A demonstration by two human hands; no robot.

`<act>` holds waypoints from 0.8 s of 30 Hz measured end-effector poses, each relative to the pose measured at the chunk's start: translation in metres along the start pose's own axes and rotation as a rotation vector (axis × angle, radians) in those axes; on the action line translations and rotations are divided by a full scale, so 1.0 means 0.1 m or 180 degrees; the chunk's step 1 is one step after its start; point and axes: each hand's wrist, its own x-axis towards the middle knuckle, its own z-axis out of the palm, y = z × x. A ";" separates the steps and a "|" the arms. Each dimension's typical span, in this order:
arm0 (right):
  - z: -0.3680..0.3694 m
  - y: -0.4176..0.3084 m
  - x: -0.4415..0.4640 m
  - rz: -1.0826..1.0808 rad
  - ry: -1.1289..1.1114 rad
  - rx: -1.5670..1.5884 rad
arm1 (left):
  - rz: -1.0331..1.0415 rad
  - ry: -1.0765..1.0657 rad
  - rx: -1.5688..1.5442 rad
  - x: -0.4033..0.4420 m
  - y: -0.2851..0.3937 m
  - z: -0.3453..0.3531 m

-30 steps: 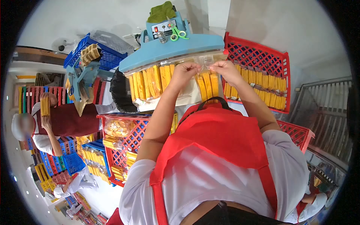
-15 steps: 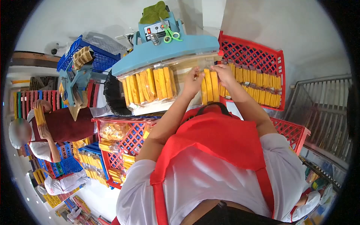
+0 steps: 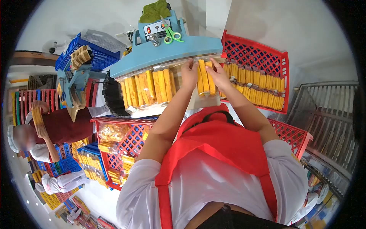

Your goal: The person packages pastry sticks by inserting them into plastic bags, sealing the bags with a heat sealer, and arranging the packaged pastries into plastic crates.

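A clear bag of yellow sticks lies under the jaw of a blue bag sealer. My left hand pinches the bag's top left corner, close to the sealer's edge. At the bag's right side, my right hand grips it near the top, thumb over the sticks. Left of my left hand, several more filled bags rest side by side, their tops beneath the jaw. Green-handled scissors and a green cloth lie on the sealer.
On the right, a red crate holds rows of packed yellow sticks. Another red crate with bags stands lower left, beside a black bin liner. At left, a person in a dark red apron holds yellow sticks near a second sealer.
Both hands have moved the bag left and up, bringing its top to the sealer's jaw. My right hand has come down along the bag's side.
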 end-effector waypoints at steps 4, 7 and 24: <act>0.05 0.02 0.04 -0.0020 0.0223 0.0040 | -0.0013 0.0051 0.0040 0.07 -0.09 -0.03; 0.13 -0.04 -0.03 0.0014 0.0223 0.0495 | 0.0393 0.0328 0.0162 -0.03 -0.10 -0.09; 0.86 0.18 -0.07 -0.0181 0.0406 0.0262 | 0.1949 -0.0429 0.3592 -0.92 -0.03 -1.26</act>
